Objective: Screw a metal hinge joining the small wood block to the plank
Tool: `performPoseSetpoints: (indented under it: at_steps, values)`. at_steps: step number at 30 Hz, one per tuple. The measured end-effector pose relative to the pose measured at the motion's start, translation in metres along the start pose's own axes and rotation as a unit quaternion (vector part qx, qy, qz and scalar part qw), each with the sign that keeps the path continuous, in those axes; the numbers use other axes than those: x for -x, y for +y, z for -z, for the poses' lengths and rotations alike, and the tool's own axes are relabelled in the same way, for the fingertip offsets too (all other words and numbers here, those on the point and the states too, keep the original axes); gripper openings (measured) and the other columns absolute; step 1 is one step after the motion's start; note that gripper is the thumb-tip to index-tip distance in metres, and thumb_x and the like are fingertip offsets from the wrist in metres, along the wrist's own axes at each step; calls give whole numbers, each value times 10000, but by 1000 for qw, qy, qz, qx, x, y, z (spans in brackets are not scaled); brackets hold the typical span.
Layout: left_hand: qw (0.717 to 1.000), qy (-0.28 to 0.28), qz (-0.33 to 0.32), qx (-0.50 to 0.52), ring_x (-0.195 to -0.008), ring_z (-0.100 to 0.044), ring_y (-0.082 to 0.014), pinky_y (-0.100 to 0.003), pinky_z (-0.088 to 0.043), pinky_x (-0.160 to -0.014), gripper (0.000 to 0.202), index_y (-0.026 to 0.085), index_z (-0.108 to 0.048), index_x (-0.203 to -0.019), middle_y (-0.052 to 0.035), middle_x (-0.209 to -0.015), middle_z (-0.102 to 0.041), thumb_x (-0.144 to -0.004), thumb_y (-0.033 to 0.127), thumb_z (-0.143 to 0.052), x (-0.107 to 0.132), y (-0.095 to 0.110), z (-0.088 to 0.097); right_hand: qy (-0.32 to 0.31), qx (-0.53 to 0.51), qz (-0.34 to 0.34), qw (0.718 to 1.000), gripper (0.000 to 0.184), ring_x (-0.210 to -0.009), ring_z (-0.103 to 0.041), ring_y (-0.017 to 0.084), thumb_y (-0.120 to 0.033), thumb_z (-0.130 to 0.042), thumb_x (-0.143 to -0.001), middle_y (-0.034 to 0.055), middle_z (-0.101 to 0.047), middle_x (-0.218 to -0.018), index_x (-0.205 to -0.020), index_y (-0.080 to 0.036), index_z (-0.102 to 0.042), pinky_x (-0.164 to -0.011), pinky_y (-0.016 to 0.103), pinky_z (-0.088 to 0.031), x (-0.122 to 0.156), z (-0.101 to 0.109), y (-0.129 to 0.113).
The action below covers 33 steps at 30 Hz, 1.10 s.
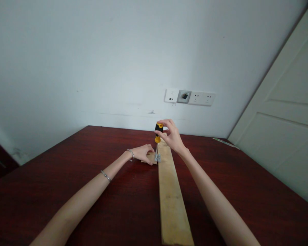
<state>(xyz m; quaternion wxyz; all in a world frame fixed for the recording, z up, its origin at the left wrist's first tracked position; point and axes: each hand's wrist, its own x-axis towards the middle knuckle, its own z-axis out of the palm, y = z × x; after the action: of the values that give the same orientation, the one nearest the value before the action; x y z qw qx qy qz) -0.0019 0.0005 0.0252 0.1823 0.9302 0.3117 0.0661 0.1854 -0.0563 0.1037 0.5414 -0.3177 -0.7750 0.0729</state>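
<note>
A long pale wooden plank (pixel 172 194) lies on the dark red table (pixel 97 184), running away from me. At its far end a small metal hinge (pixel 157 157) sits against a smaller wood piece. My right hand (pixel 172 136) is closed around the black and yellow handle of a screwdriver (pixel 158 131), held upright with its tip down on the hinge. My left hand (pixel 143 153) rests with curled fingers on the small wood piece beside the hinge, pressing it down. Bracelets circle my left wrist and forearm.
A white wall stands behind the table with a row of sockets (pixel 189 97). A white door (pixel 284 130) is at the right. A thin strip of something (pixel 224 142) lies near the table's far right edge.
</note>
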Motion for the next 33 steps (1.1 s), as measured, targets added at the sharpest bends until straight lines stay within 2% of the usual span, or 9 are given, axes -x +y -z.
performPoseSetpoints:
  at_steps: [6,11,14,18,23,27,33]
  values:
    - [1000,0,-4,7,-891,-526,-217,-270,-417,-757,635,143,-634,-1055,-60,-997,-557,-571,532,-770,-1,-1,-1,-21,-15,9,1000,347,-1078,-546,208,-261,-487,-896,74,-543,-1241,-1240,-290,-519,-813,357,-552,2,2,1]
    - [1000,-2,2,13,-887,-522,-215,-268,-415,-751,617,147,-637,-1048,-59,-991,-549,-578,523,-770,0,-1,0,-2,-3,4,1000,326,-1023,-552,205,-322,-575,-859,76,-546,-1151,-1182,-283,-561,-733,321,-567,2,0,5]
    - [1000,-2,3,12,-870,-522,-209,-268,-416,-744,616,154,-637,-1054,-54,-983,-546,-583,529,-767,-1,0,0,7,0,4,1000,333,-1052,-543,209,-345,-599,-847,77,-526,-1145,-1173,-281,-572,-750,326,-566,2,-1,3]
    - [1000,1,2,6,-831,-517,-199,-264,-412,-717,619,150,-646,-1035,-50,-950,-542,-576,548,-762,-2,-2,-1,-14,-24,28,999,358,-1109,-538,207,-286,-502,-908,74,-541,-1249,-1265,-293,-527,-831,349,-547,2,-1,3]
    - [1000,3,4,17,-825,-519,-196,-258,-410,-711,622,143,-641,-1038,-51,-948,-542,-574,540,-760,-2,-2,-3,13,-19,30,999,328,-996,-557,194,-300,-566,-875,68,-556,-1141,-1203,-302,-567,-729,312,-566,1,-3,6]
    - [1000,5,13,16,-824,-517,-197,-256,-407,-705,605,160,-647,-1021,-49,-948,-544,-567,543,-763,-1,-1,-2,25,-11,12,1000,321,-996,-546,199,-331,-623,-836,70,-517,-1102,-1152,-289,-585,-722,315,-568,2,-4,3]
    - [1000,-1,9,20,-841,-516,-197,-255,-406,-720,616,158,-647,-1039,-51,-966,-541,-570,540,-761,-1,-1,-2,6,-32,21,999,326,-1077,-556,200,-275,-485,-916,74,-561,-1229,-1239,-289,-529,-806,341,-555,3,-5,5]
